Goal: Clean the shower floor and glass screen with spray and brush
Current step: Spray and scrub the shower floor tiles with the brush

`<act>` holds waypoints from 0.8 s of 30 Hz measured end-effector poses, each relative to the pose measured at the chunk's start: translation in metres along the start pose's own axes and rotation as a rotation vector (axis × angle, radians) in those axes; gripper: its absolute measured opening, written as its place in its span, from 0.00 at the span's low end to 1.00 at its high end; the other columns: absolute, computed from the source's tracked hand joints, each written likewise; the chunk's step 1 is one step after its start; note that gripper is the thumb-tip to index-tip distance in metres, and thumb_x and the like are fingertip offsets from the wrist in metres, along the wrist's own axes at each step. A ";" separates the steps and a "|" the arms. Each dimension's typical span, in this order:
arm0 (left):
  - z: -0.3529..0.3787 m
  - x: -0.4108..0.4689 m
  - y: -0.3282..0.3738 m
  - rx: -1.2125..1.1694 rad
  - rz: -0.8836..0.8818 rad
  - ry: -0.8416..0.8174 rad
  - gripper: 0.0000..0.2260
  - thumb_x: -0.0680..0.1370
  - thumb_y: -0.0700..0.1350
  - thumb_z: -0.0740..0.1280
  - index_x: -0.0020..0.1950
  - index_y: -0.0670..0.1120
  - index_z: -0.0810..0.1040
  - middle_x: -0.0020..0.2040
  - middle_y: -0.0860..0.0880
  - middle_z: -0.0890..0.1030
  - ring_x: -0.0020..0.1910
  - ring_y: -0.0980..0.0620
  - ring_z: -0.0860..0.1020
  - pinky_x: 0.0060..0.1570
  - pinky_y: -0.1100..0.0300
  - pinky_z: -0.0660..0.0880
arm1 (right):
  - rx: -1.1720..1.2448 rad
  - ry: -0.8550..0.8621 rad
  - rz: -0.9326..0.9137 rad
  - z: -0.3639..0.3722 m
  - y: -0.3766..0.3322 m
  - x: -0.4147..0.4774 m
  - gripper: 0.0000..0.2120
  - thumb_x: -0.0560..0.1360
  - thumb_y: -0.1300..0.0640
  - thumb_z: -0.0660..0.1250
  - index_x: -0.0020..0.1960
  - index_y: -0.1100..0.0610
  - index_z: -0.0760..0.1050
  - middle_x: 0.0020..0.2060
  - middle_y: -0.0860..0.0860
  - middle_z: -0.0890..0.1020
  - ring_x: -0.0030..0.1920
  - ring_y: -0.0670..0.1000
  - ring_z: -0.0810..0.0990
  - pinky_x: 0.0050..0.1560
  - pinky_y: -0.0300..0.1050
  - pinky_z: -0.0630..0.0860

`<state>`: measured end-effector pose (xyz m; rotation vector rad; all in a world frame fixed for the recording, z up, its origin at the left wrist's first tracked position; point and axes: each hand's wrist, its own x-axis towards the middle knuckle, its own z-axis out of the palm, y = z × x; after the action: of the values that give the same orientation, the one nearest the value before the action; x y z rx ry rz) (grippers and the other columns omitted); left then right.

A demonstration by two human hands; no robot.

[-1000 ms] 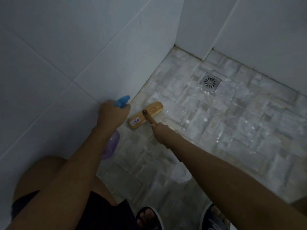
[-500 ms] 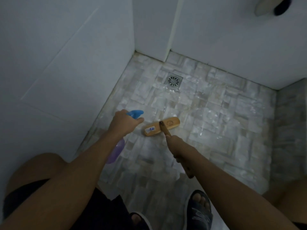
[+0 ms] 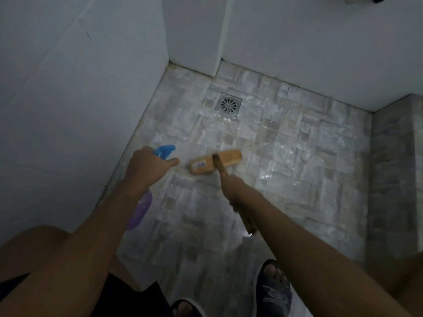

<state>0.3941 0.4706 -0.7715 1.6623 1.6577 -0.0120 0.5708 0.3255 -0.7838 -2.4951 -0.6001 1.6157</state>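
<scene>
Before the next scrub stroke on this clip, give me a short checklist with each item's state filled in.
1. Brush head flat on the floor tiles: ok, it lies on them near the left wall.
2. Right hand closed on the brush handle: ok.
3. Left hand gripping the spray bottle: ok, its blue nozzle points forward, the bottle is off the floor.
4. Drain unblocked: ok, the grate is clear, beyond the brush.
5. Floor wetted: ok, it shines with white specks.
6. Glass screen sprayed: cannot tell, not in view.

Right hand [image 3: 231, 188] presses brush [image 3: 215, 161] on floor [image 3: 286, 156]; left hand [image 3: 148, 168] grips spray bottle [image 3: 142, 209].
</scene>
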 end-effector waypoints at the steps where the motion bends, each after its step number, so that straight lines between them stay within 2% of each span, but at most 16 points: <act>1: -0.001 0.000 -0.002 0.004 0.003 0.006 0.31 0.63 0.64 0.77 0.53 0.41 0.79 0.42 0.42 0.84 0.41 0.41 0.84 0.43 0.47 0.83 | 0.040 0.027 -0.015 -0.002 -0.021 0.012 0.22 0.86 0.49 0.48 0.69 0.62 0.69 0.55 0.61 0.76 0.47 0.60 0.78 0.48 0.56 0.81; 3: -0.004 -0.002 0.000 -0.031 0.001 0.012 0.32 0.62 0.64 0.77 0.53 0.41 0.79 0.43 0.41 0.84 0.41 0.41 0.84 0.43 0.45 0.83 | 0.110 0.077 -0.036 -0.009 -0.054 0.031 0.23 0.86 0.48 0.48 0.70 0.63 0.69 0.54 0.61 0.77 0.44 0.60 0.77 0.44 0.55 0.80; 6: -0.012 -0.004 0.006 -0.095 0.014 0.031 0.39 0.55 0.69 0.72 0.54 0.41 0.80 0.43 0.42 0.84 0.42 0.41 0.84 0.42 0.45 0.84 | 0.121 0.046 -0.042 -0.009 -0.064 0.037 0.22 0.86 0.50 0.48 0.71 0.62 0.68 0.55 0.62 0.78 0.39 0.59 0.77 0.34 0.48 0.77; 8: -0.017 -0.003 0.010 -0.117 0.015 0.040 0.36 0.59 0.66 0.74 0.55 0.40 0.79 0.43 0.42 0.84 0.41 0.42 0.84 0.41 0.46 0.84 | 0.033 0.038 -0.068 -0.004 -0.042 0.024 0.21 0.86 0.50 0.48 0.68 0.62 0.69 0.54 0.61 0.78 0.43 0.60 0.79 0.36 0.50 0.78; 10: -0.023 -0.001 0.011 -0.116 -0.005 0.068 0.31 0.66 0.61 0.76 0.57 0.39 0.78 0.45 0.41 0.84 0.43 0.41 0.84 0.43 0.46 0.83 | -0.038 0.019 -0.046 0.007 -0.003 0.010 0.20 0.86 0.47 0.48 0.63 0.60 0.70 0.47 0.57 0.78 0.39 0.56 0.79 0.34 0.48 0.78; 12: -0.028 0.002 0.010 -0.116 -0.033 0.076 0.33 0.64 0.63 0.76 0.58 0.39 0.78 0.47 0.41 0.84 0.44 0.41 0.84 0.46 0.46 0.83 | -0.081 0.025 -0.018 0.021 0.031 0.001 0.22 0.85 0.44 0.47 0.61 0.59 0.72 0.46 0.55 0.79 0.39 0.53 0.79 0.35 0.47 0.79; 14: -0.033 0.002 0.007 -0.120 -0.052 0.071 0.37 0.60 0.67 0.73 0.57 0.41 0.79 0.46 0.43 0.84 0.43 0.42 0.84 0.45 0.47 0.83 | -0.105 0.007 -0.010 0.031 0.045 -0.003 0.21 0.85 0.42 0.48 0.60 0.56 0.72 0.49 0.55 0.80 0.41 0.53 0.81 0.38 0.49 0.83; 18: -0.041 0.002 -0.003 -0.146 -0.084 0.094 0.36 0.60 0.67 0.73 0.56 0.41 0.80 0.44 0.44 0.84 0.36 0.44 0.84 0.32 0.54 0.82 | -0.116 -0.017 -0.107 0.018 -0.014 0.003 0.19 0.86 0.51 0.48 0.70 0.59 0.68 0.60 0.63 0.77 0.52 0.62 0.81 0.50 0.57 0.81; 21: -0.047 0.002 -0.006 -0.176 -0.098 0.113 0.32 0.63 0.64 0.75 0.57 0.41 0.80 0.43 0.44 0.84 0.36 0.46 0.83 0.27 0.59 0.78 | -0.063 0.030 -0.146 0.007 -0.080 0.028 0.21 0.86 0.54 0.48 0.76 0.61 0.64 0.66 0.64 0.75 0.53 0.62 0.79 0.50 0.55 0.79; 22: -0.049 0.002 -0.008 -0.191 -0.102 0.121 0.31 0.64 0.63 0.76 0.56 0.41 0.80 0.42 0.44 0.84 0.34 0.47 0.83 0.27 0.59 0.78 | -0.053 0.031 -0.148 0.006 -0.096 0.036 0.21 0.86 0.56 0.49 0.77 0.61 0.62 0.66 0.64 0.75 0.53 0.62 0.79 0.50 0.54 0.78; 24: -0.058 -0.002 -0.008 -0.225 -0.106 0.129 0.27 0.67 0.59 0.76 0.55 0.40 0.81 0.40 0.44 0.84 0.29 0.49 0.80 0.25 0.59 0.75 | -0.031 0.030 -0.106 0.009 -0.111 0.043 0.21 0.85 0.60 0.49 0.76 0.62 0.62 0.61 0.65 0.78 0.48 0.62 0.79 0.49 0.56 0.79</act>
<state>0.3579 0.4970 -0.7343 1.4303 1.7715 0.2260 0.5482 0.4425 -0.7917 -2.4590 -0.7457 1.5408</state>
